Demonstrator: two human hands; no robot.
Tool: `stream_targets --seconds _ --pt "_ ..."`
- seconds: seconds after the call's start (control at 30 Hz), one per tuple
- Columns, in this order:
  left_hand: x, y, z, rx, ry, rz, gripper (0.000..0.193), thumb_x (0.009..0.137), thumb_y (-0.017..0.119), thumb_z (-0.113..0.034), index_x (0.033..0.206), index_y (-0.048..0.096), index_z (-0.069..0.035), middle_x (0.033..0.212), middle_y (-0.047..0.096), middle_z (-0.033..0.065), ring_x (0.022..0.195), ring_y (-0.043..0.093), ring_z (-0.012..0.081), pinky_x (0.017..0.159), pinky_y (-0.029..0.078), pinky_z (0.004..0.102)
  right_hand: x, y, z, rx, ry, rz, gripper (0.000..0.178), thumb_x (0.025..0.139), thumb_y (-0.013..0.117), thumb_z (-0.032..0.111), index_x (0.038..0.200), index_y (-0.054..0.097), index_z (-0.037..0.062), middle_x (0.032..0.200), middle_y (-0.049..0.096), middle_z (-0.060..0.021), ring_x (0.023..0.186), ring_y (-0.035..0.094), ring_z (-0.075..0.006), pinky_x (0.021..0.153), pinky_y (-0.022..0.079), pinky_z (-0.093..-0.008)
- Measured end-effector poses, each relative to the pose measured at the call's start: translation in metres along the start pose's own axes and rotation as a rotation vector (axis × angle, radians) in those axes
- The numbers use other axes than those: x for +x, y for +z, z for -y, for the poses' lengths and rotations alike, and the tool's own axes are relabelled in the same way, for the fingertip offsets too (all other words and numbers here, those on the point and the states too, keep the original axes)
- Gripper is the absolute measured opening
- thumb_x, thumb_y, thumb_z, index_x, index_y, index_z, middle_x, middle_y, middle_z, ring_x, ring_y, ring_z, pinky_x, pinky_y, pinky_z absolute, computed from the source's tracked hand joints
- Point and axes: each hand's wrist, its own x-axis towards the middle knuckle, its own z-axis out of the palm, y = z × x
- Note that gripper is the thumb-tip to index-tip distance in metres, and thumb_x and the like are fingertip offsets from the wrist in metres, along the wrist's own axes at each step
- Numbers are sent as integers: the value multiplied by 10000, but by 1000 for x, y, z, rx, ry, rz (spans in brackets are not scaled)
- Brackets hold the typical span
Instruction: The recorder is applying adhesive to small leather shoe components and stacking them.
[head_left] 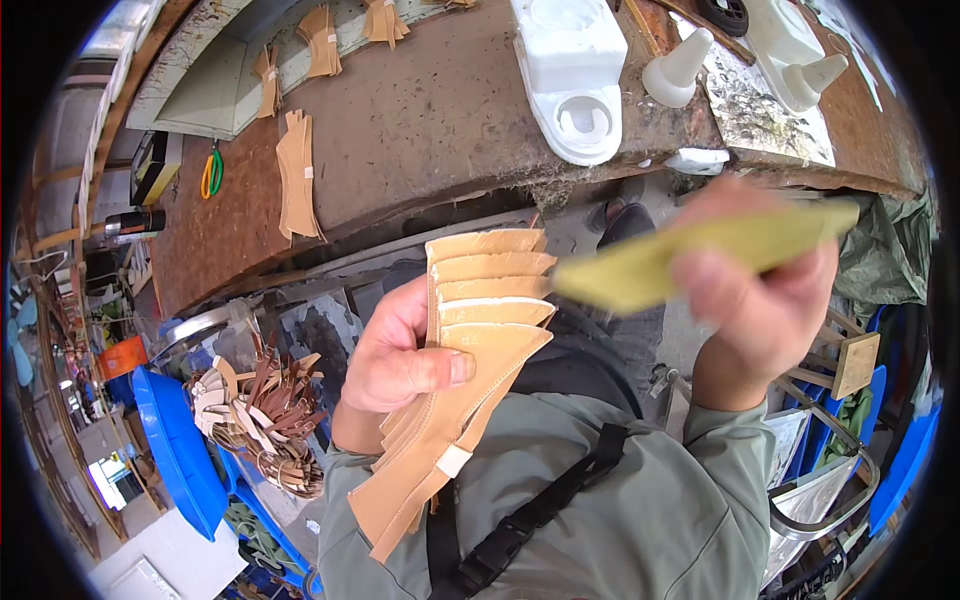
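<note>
Left hand (398, 352) grips fanned tan pieces (478, 372), long axis slanting from lower left up, wide ends toward the bench (420, 110); my right hand (765, 305) clutches a blurred yellow slab (632, 265).

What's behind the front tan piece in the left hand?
More tan pieces, fanned out; strips of them show. The front piece covers much of them, so that part is hidden.

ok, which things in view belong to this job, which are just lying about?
In the job, it seems: tan pieces (left hand); yellow slab (right hand); bench bundles, likely.

Probably lying about: white cones; loop-handled tool; stained sheet.
</note>
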Motion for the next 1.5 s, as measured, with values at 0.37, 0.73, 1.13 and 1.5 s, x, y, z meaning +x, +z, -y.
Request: stream_targets --seconds 0.37,0.73,1.13,1.5 --pt "-4 -5 2 -17 4 9 647 686 622 -31 1279 382 69 1201 538 148 1093 534 200 936 395 310 6 13 -6 -199 -307 360 189 698 682 52 861 654 -40 722 642 -84 559 539 -77 472 383 -185" --pt "-9 5 6 -50 81 22 741 678 639 -28 1329 295 58 1258 486 153 1154 492 217 974 364 325 31 24 -4 -385 -180 -89 156 833 630 151 893 656 9 743 652 -29 554 549 -77 503 438 -225" --pt "-30 -65 8 164 465 -300 812 624 668 -79 1328 282 37 1248 476 167 1130 510 298 949 421 420 68 -4 -105 -861 216 29 314 799 630 280 900 609 -17 804 639 -195 749 625 -322 678 472 -384" --pt "-49 -271 -143 258 586 -370 498 686 666 21 1148 480 15 1064 595 77 958 584 177 886 448 317 27 45 -95 -699 -70 -175 285 811 662 194 997 575 -3 746 556 -110 631 525 -223 597 442 -308"
